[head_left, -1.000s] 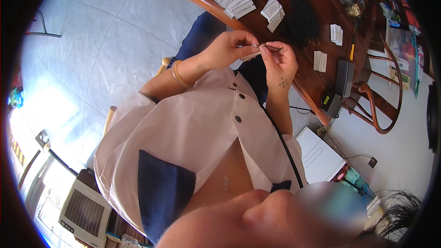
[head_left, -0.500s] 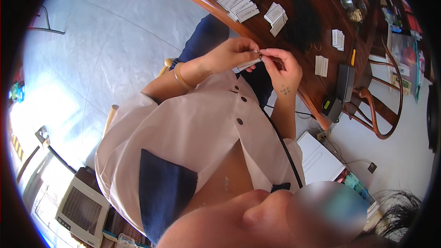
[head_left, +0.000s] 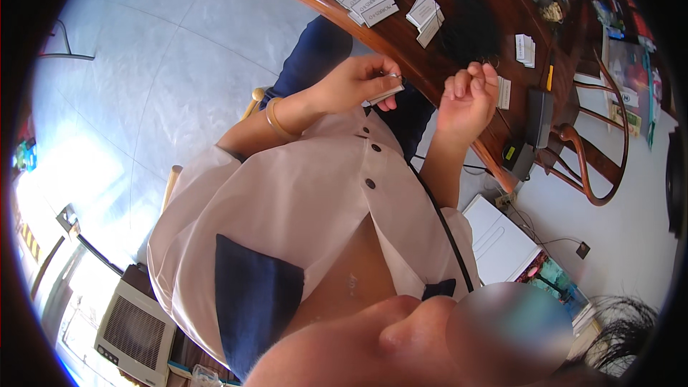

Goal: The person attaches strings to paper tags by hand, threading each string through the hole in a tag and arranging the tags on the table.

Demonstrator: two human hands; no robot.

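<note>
My left hand (head_left: 369, 84), a bangle on its wrist, is closed in a pinch on a small white paper tag (head_left: 385, 95). A dark bit shows at the tag's upper end, too small to make out. My right hand (head_left: 469, 97) is raised at the table edge with its fingers curled inward. Its fingertips are beside a pile of thin black cords (head_left: 469, 32); whether they hold a cord is too small to tell. Near the cords lies a little stack of white tags (head_left: 426, 18), and a larger spread of printed tags (head_left: 365, 0) covers the far left part of the table.
The dark wooden table (head_left: 408, 57) curves across the top. More tags (head_left: 525, 50) lie right of the cords, near a black box (head_left: 539, 118) and a yellow-handled tool (head_left: 550, 77). A wooden chair (head_left: 591, 165) stands at the right. A black cable (head_left: 444, 226) runs down my shirt.
My right hand has left the tag and moved right, up to the black cords. The left hand keeps the tag in nearly the same place.
</note>
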